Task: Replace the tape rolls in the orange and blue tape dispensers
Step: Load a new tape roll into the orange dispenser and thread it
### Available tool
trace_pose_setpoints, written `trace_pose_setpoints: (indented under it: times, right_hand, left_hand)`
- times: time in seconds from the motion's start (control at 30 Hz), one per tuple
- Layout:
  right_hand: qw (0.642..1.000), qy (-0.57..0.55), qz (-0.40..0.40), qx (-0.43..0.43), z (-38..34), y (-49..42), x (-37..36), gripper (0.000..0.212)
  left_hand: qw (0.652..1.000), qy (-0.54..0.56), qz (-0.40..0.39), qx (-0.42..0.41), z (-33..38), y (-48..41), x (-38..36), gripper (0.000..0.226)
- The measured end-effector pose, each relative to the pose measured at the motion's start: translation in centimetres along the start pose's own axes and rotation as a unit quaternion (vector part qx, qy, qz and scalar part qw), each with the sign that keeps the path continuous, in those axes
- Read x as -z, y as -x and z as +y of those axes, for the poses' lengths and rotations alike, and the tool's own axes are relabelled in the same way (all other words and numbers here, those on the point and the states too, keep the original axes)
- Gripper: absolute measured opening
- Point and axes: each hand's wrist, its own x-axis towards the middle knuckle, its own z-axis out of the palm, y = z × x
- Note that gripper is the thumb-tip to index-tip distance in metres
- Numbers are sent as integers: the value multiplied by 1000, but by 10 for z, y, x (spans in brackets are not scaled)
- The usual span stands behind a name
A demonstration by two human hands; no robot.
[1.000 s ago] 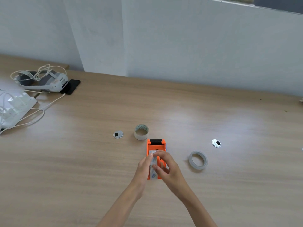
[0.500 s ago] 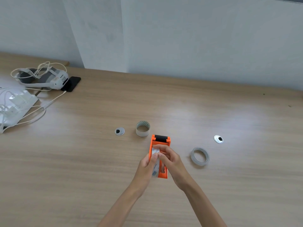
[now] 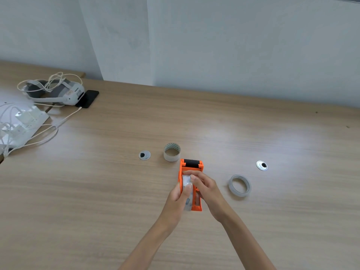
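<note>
Just beyond the left hand [image 3: 179, 194] stands a spent cardboard tape core [image 3: 172, 152], probably set aside. That hand curls round the orange plastic tape dispenser [image 3: 191, 167], steadying it, while the right hand [image 3: 206, 187] pinches the pale tape roll [image 3: 186, 180] inside. A flat white tape roll [image 3: 239, 185] waits to its right. Fingers hide the roll's seating, and no blue dispenser shows.

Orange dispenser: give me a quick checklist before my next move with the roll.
1. Left hand grips the clear roll, right hand holds the orange dispenser: ok.
2. Clear roll seated in the dispenser: cannot tell, fingers cover it.
3. White roll lying flat to the right, free: ok.
4. Cardboard-core roll standing just beyond the dispenser: ok.
5. Blue dispenser in view: not ok.
</note>
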Motion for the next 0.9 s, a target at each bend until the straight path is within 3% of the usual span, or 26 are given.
trace_pose_setpoints:
  times: [0.13,0.37,0.63,0.9]
  right_hand:
    - [995,65,-45,67,-5,4,8,21]
    - [972,181,-86,121,-15,-5,19,23]
    - [964,220,-74,128,-21,-28,15,27]
    - [963,235,-75,112,-25,-49,12,24]
  left_hand:
    - [999,-8,28,-25,-2,-2,1,51]
    - [999,-19,10,-41,-4,3,3,54]
    - [997,-40,30,-61,1,-8,9,26]
    - [998,-39,26,-51,0,-21,16,17]
